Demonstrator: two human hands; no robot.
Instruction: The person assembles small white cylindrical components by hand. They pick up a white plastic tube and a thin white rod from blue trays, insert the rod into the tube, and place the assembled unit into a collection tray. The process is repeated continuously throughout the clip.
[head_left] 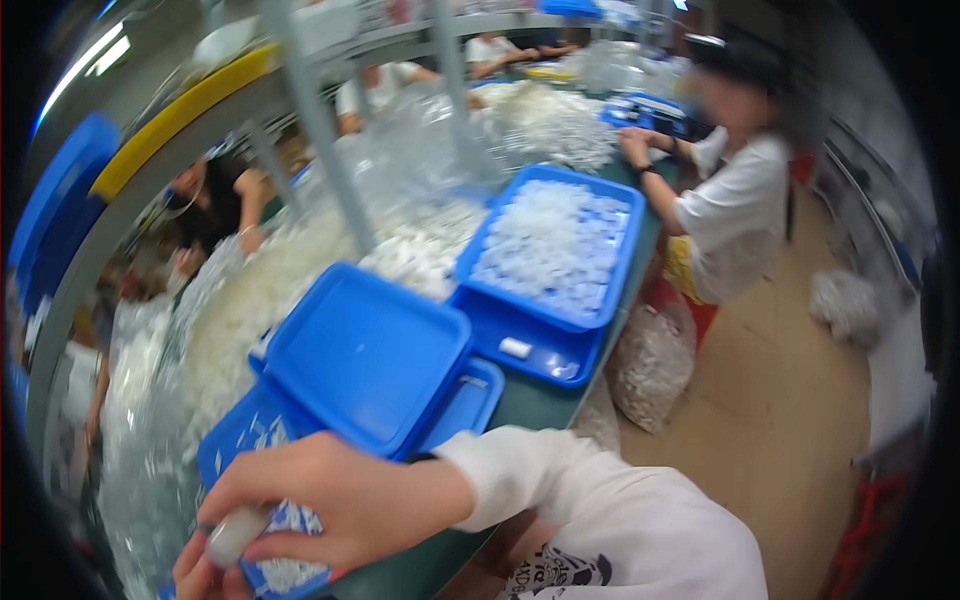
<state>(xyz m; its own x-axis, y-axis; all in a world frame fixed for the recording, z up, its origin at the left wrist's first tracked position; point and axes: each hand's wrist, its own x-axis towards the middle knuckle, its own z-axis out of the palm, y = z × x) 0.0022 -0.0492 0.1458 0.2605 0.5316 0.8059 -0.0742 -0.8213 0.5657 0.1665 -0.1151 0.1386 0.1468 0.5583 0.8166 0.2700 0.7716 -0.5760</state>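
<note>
At the lower left, my right hand reaches across with its fingers closed around a small, rounded, whitish translucent piece. The fingertips of my left hand meet the same piece from below; most of that hand is cut off by the frame's edge. I cannot make out the exact kind of piece. Under my hands, a blue tray with small white bits in it is partly covered. Just beyond my right wrist lies a blue tray with a bare bottom, resting over other blue trays.
Farther right, a blue tray holds many white translucent pieces. Heaps of white parts and clear plastic bags fill the green table. Grey posts rise from it. A co-worker sits at right; filled bags stand beside the table.
</note>
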